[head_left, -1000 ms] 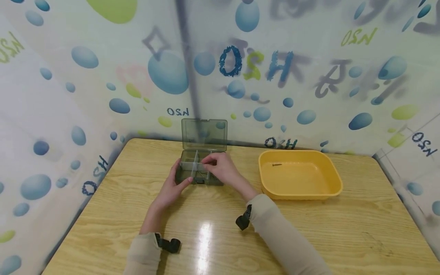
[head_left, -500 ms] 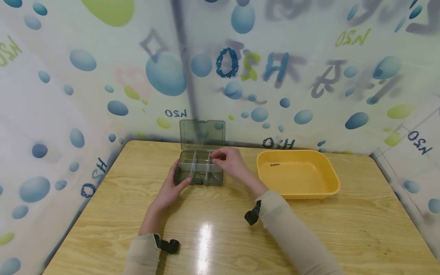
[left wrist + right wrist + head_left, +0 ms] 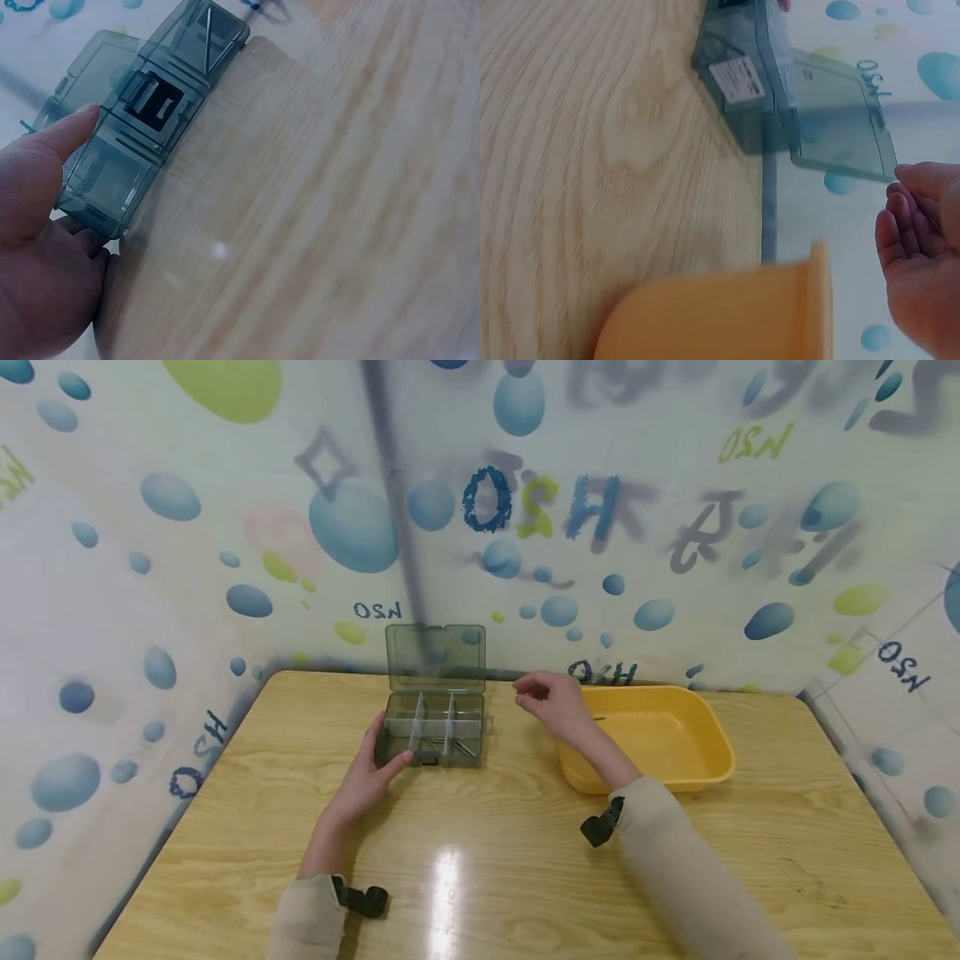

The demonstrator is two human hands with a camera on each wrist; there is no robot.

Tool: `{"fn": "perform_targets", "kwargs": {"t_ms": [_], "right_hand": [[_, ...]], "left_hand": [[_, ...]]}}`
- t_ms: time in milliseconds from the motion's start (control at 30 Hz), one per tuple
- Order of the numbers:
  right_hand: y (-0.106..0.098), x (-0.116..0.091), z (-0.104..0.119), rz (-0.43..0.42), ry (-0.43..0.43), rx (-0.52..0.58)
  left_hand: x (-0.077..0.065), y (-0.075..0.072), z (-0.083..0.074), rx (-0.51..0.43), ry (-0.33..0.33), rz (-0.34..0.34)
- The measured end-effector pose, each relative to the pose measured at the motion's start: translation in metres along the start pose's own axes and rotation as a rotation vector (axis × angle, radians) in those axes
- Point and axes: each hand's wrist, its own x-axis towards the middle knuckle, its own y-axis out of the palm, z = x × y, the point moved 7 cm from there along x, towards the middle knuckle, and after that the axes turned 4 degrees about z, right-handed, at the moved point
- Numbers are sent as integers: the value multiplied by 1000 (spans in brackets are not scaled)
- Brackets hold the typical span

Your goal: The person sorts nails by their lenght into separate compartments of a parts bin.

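A grey see-through divided storage box [image 3: 467,760] stands at the back of the table, its lid [image 3: 437,658] raised. My left hand [image 3: 363,781] grips its left end, the thumb over the front edge and the fingers round the side; the left wrist view shows this thumb beside a black latch [image 3: 156,103]. Several screws [image 3: 465,747] lie in the front middle and right compartments. My right hand [image 3: 558,708] is in the air over the left rim of a yellow plastic tray [image 3: 671,739]. Its fingers are loosely bent, and nothing shows between them in the right wrist view.
One dark screw [image 3: 599,718] lies in the tray, partly hidden behind my right hand. A patterned wall [image 3: 637,527] rises right behind the table [image 3: 525,877]. On the box's right end is a white label [image 3: 738,79].
My right hand has moved right, from over the box's compartments to the tray's left rim. The left hand keeps its grip on the box. The head view has shifted slightly.
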Motion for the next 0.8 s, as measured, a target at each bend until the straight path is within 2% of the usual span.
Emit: {"fn": "perform_targets", "kwargs": {"t_ms": [133,400,567,800], "right_hand": [[-19,-10,-13,-17,16,-14],[-49,-25,-42,-58,55,-63],[-58,-32,-61,-43,92,-65],[-66,-37,-86,43,164,-166]], "left_hand": [[-1,1,-4,-8,4,5],[0,0,2,14,-3,-6],[1,0,3,16,-7,-5],[3,0,2,29,-1,-5]]}}
